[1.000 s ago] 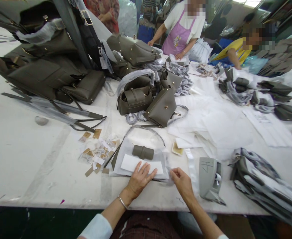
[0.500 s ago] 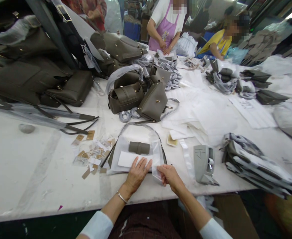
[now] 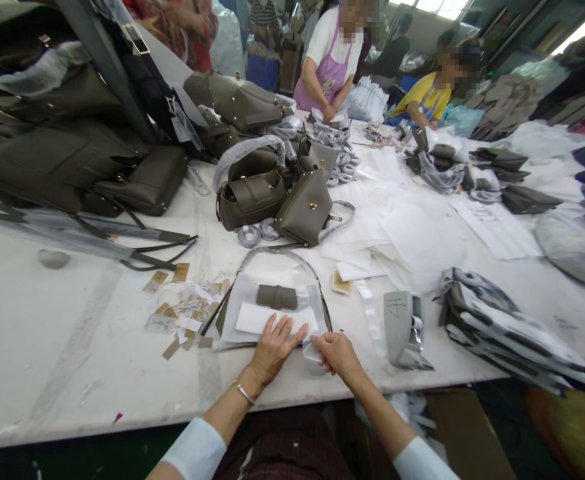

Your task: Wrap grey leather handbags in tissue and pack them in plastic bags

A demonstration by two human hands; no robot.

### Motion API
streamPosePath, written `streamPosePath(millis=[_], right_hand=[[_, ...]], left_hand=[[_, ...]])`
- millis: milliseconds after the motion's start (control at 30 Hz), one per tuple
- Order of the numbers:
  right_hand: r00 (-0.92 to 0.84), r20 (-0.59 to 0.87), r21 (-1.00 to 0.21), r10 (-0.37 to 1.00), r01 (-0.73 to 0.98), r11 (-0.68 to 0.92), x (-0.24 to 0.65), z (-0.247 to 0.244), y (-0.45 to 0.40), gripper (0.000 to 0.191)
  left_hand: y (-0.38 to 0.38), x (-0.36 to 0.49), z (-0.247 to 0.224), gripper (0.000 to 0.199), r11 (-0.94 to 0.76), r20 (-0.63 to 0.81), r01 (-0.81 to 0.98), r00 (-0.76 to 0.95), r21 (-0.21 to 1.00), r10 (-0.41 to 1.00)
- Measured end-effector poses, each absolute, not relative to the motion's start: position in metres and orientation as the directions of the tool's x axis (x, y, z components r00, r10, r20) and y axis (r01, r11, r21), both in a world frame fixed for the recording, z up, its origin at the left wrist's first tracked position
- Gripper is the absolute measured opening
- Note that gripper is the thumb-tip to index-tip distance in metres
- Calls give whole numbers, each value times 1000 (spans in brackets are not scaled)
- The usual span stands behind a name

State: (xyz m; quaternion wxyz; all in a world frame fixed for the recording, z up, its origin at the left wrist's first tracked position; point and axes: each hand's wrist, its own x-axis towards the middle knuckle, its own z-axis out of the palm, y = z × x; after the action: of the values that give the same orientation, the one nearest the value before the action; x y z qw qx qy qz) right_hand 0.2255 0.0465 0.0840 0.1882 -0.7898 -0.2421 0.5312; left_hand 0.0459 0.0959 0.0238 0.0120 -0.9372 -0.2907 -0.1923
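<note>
A grey-green handbag (image 3: 221, 319) lies flat on the table before me, its strap looped away from me. Translucent wrapping (image 3: 241, 298) covers its front, with the bag's grey-green flap tab (image 3: 277, 297) showing through an opening. Across the wrapping lies a folded white sheet (image 3: 250, 320). My left hand (image 3: 276, 348) rests flat on this sheet with its fingers spread, pressing it against the bag. At the bag's lower right corner, my right hand (image 3: 336, 351) is closed, pinching a clear plastic strip (image 3: 314, 360) between thumb and fingers.
Paper tags (image 3: 188, 310) are scattered left of the bag. To the right stand a grey tape dispenser (image 3: 397, 330) and a stack of wrapped bags (image 3: 492, 327). More handbags (image 3: 305, 207) stand beyond. Two co-workers (image 3: 322, 67) (image 3: 425, 100) are across the table.
My right hand has shifted slightly, and the clear strip now hangs lower over the bag's near edge. The left hand stays on the white sheet. The camera view has turned a little.
</note>
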Motion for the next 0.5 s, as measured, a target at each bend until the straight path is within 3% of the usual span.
streamPosePath(millis=[100, 267, 500], right_hand=[[347, -669, -652, 657, 149, -743, 240, 88, 31, 44], [552, -459, -841, 696, -18, -540, 275, 86, 20, 49], [432, -224, -960, 874, 57, -274, 257, 53, 109, 57]], left_hand=[[101, 44, 34, 48, -823, 369, 549, 743, 143, 559], [118, 24, 64, 62, -809, 408, 518, 699, 278, 587], [133, -10, 86, 69, -817, 407, 447, 713, 364, 571]])
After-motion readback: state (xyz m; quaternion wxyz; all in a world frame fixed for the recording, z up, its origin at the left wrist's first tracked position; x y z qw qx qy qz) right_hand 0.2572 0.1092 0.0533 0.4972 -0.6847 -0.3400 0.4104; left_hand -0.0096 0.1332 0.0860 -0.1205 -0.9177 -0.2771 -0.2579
